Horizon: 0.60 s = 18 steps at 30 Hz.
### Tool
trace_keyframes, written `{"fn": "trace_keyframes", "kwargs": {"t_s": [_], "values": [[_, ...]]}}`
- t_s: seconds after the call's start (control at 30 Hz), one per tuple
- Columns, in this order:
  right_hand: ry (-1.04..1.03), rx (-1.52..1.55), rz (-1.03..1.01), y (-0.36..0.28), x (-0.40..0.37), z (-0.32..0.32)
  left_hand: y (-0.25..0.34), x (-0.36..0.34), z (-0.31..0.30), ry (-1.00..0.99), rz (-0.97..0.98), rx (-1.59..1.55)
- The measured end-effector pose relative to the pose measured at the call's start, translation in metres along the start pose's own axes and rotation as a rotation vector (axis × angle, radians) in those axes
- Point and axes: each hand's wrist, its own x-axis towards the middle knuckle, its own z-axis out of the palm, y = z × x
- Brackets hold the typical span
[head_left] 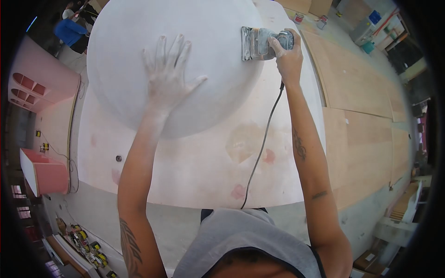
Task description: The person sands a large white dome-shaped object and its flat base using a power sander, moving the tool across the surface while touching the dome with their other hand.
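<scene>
A large round white panel [213, 97] lies on a pale table [199, 185] with pinkish stains. My left hand [169, 78] rests on the panel, dusted white, its fingers spread and holding nothing. At the panel's right edge, my right hand [289, 60] is wrapped round the rear of a dusty power sander [262, 44]. The sander's flat pad faces left, at the panel's rim. From the sander a dark cord [264, 139] runs down across the table to its front edge, near my body.
Wooden boards [361, 74] lie to the right. Pink cabinets [51, 176] stand at the left, with several tools [88, 245] on the lower left. A person in blue [69, 32] is at the upper left. Cans [298, 18] sit beyond the table.
</scene>
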Motion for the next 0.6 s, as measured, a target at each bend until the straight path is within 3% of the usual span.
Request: {"fn": "trace_keyframes", "kwargs": {"t_s": [0.13,0.3,0.37,0.47,0.6], "values": [[-0.043,0.031,0.190,0.012,0.012,0.007,0.000,-0.005,0.014,0.024,-0.026,-0.001],[0.044,-0.026,-0.074,-0.020,-0.017,-0.007,0.007,0.025,0.000,0.060,-0.016,0.057],[0.043,-0.031,-0.117,-0.031,-0.035,-0.015,0.013,0.032,0.002,0.190,-0.051,-0.276],[0.036,-0.090,-0.150,-0.048,-0.053,-0.017,0.021,0.048,0.015,0.333,-0.096,-0.539],[0.007,-0.083,-0.146,-0.064,-0.089,-0.016,0.037,0.050,0.027,0.384,-0.054,-0.718]]}}
